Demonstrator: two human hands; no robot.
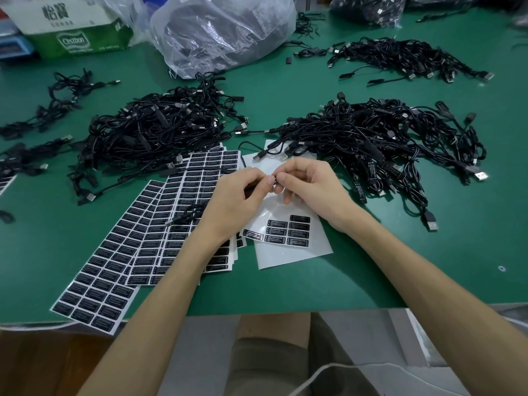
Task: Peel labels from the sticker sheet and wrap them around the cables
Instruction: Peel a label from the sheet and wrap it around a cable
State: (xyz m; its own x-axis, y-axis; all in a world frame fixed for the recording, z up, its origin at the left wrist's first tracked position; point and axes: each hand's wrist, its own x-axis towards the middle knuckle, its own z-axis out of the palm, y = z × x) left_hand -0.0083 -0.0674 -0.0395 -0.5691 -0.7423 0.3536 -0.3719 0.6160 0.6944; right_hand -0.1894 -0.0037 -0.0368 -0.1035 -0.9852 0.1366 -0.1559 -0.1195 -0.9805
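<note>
My left hand (238, 197) and my right hand (307, 185) meet above a nearly used-up sticker sheet (288, 252) that still carries several black labels. Both pinch a thin black cable (251, 144) between thumb and fingertips where they meet; the pinched spot is mostly hidden by my fingers. The cable loops away behind my hands to a USB plug. Full sticker sheets (123, 252) of black labels fan out to the left under my left forearm.
Heaps of black USB cables lie at centre left (148, 135), right (380, 147), far right (405, 57) and left edge (54, 98). A clear plastic bag (223, 32) and a green-white carton (77, 27) stand at the back. The table's front edge (257, 311) runs near my lap.
</note>
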